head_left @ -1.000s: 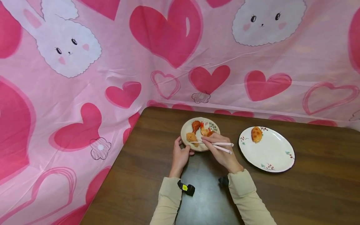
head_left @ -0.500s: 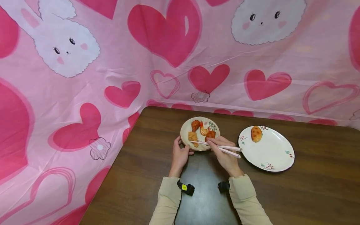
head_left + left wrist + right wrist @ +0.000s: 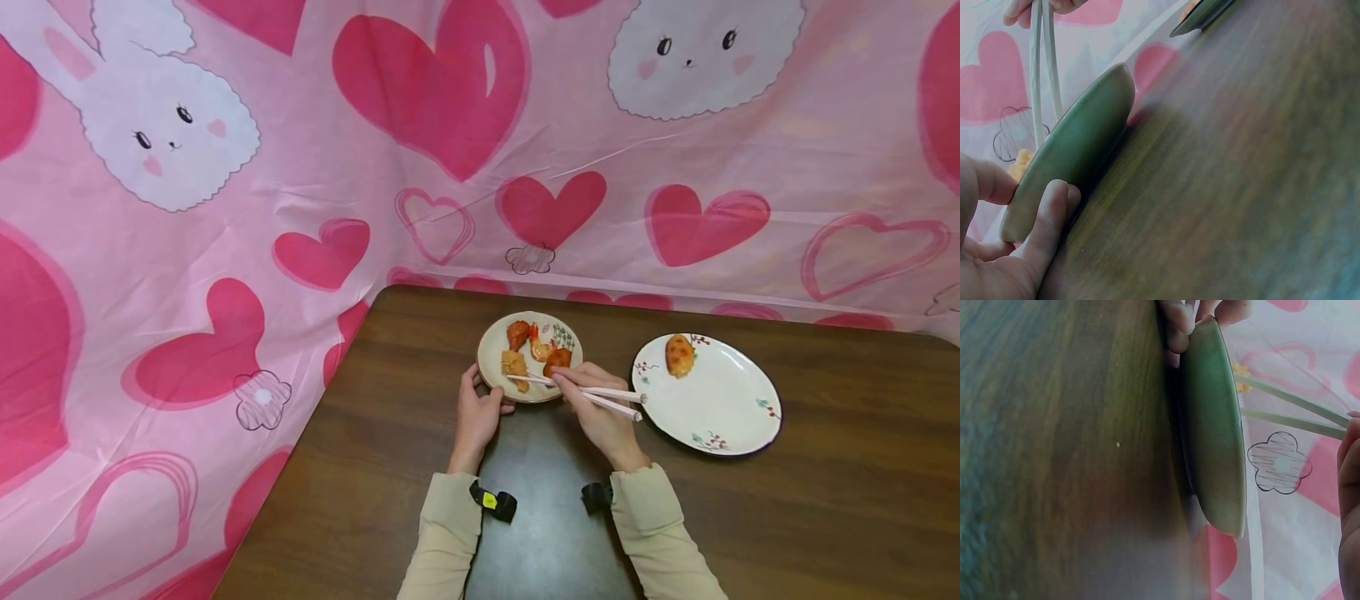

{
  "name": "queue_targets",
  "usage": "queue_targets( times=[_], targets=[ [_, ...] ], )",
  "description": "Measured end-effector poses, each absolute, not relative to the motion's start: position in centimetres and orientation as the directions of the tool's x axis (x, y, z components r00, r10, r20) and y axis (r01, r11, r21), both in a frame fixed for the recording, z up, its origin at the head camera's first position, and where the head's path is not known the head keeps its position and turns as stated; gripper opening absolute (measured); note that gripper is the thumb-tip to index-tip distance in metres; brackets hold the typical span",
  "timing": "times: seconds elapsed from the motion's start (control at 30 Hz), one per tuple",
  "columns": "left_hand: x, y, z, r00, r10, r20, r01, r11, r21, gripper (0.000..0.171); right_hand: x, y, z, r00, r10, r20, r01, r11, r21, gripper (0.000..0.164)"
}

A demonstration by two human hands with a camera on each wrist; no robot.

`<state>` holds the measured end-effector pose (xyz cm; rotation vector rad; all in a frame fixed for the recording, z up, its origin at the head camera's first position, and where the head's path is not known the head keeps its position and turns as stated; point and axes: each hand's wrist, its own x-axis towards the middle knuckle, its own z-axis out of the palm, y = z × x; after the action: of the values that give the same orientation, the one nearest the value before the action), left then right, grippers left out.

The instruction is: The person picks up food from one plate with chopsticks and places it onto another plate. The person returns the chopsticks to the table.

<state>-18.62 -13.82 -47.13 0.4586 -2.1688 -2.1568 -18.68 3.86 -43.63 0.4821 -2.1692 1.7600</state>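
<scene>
The left hand (image 3: 477,418) pinches the near-left rim of the dish (image 3: 489,354), and the right hand (image 3: 604,429) grips chopsticks (image 3: 615,393) reaching to the nugget (image 3: 514,364) on its left, seemingly light and firm, best nipped mid-body and lifted upward, the drumstick (image 3: 517,335) crowding its far side before the table (image 3: 435,333) edge.

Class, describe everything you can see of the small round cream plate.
The small round cream plate with a brown edge looks like glazed ceramic, shallow, its sloping outside greenish in the wrist views. Green leafy print decorates its far-right inside. It sits upright, apparently on the brown wooden table. The left-hand grip holds its near-left edge. On it lie a brown drumstick, an orange shrimp, a golden fried piece and a reddish-brown piece; white chopsticks reach over it.
</scene>
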Motion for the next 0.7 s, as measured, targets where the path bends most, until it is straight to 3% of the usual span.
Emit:
queue_targets(
  times=[0.43,0.7],
  targets=[
    [-18.23,-13.74,-46.31,-0.952,-0.249,-0.180,-0.186,-0.003,0.983,0.061,-18.60,3.92,-43.58,-0.875,-0.040,0.483,-0.483,0.159,-0.861,0.015],
    [-18.23,-13.68,-46.36,-0.954,-0.245,-0.170,-0.176,-0.001,0.984,0.061,-18.55,4.24,-43.45,-0.896,-0.040,0.441,-0.441,0.185,-0.878,0.016]
  ],
)
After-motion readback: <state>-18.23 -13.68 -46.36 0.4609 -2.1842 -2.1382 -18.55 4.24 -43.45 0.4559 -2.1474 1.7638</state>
